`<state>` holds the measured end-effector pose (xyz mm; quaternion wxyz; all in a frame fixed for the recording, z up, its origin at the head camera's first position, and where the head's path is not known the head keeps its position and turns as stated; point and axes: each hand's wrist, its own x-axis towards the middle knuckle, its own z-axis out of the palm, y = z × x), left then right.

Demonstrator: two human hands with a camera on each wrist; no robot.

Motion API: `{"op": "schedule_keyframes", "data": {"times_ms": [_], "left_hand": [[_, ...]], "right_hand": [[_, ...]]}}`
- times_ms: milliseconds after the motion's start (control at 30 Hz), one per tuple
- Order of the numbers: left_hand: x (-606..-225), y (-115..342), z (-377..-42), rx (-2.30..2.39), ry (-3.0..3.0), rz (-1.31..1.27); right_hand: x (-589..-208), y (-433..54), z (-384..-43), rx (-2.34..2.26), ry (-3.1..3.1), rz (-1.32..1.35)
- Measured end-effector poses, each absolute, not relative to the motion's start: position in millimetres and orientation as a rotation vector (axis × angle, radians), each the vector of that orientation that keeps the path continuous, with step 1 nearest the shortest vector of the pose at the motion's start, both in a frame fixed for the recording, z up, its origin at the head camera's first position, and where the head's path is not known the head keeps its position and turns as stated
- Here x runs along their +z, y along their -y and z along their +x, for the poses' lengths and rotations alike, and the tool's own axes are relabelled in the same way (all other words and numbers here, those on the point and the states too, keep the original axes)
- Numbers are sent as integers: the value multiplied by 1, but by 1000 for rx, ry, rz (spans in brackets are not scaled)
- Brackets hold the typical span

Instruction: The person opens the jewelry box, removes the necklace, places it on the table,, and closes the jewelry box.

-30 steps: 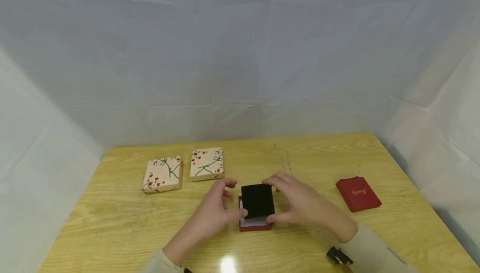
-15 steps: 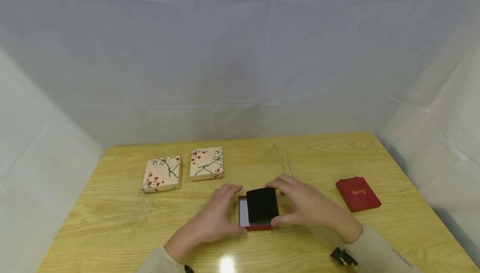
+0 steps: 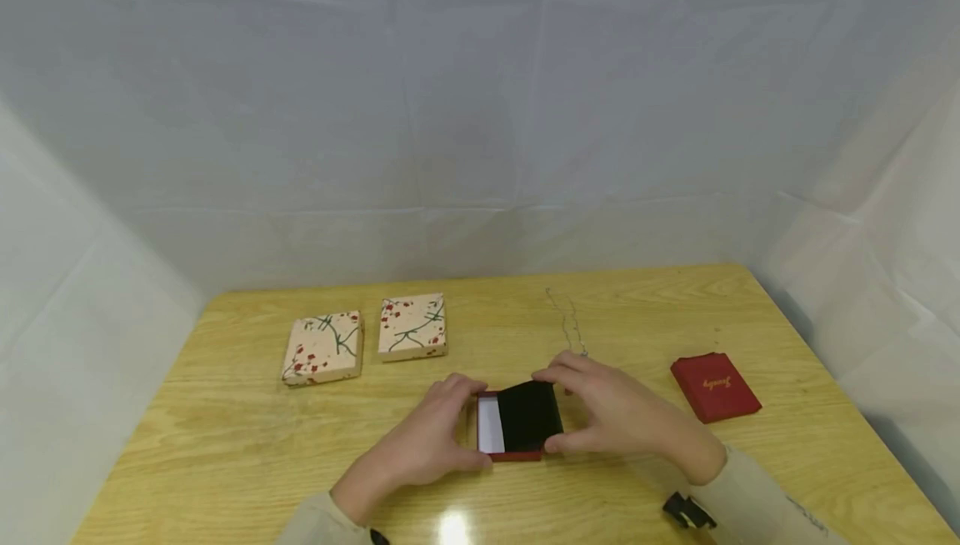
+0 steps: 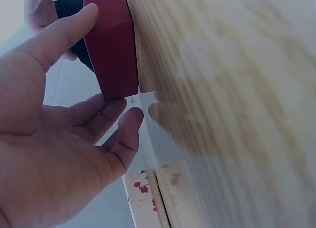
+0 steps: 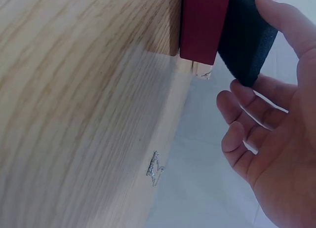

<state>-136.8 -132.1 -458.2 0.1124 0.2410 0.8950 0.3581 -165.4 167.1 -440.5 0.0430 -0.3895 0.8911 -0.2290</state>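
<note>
At the lower middle of the head view, a red box (image 3: 510,457) with no lid on it sits on the wooden surface (image 3: 225,453), a pale strip of its inside showing toward the left. A black pad (image 3: 531,417) lies tilted across the rest, its side toward the right of the frame raised above the rim; its other edge appears to dip inside.

Of the two hands, the left hand (image 3: 426,437) spans the box from the left, thumb at the near corner and fingertips at the far one. The right hand (image 3: 611,407) pinches the pad by opposite edges, thumb near and fingers far, spread about as wide as the pad, its remaining fingers curled clear in the right wrist view.

The box looks like thin, smooth card: light, fairly stiff, probably easy to slide and liable to dent if squeezed hard mid-wall, so the corners seem the best hold. The pad's matt, slightly fuzzy face suggests light foam under cloth, grippy and yielding; a gentle hold on two opposite edges should keep it flat, whereas a firm squeeze could bow it.

Toward the bottom middle of the right wrist view lies a silvery chain (image 5: 154,169), likely fine and easily tangled. Two flowered boxes, one left (image 3: 322,348) and one right (image 3: 412,327), stand left of centre in the head view, and red pouches (image 3: 716,387) lie toward its right.
</note>
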Motion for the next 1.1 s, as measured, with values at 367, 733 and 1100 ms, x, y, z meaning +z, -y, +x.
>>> {"op": "schedule_keyframes", "data": {"times_ms": [367,733,1100], "left_hand": [[-458,132,-136,1069,-2610,694],[-459,132,-136,1069,-2617,713],[-457,133,-137,1052,-2611,697]], "right_hand": [[-443,-158,-167,-609,-2726,-1199],[-447,-152,-170,-597,-2740,-1230],[-450,-150,-171,-571,-2765,-1290]]}}
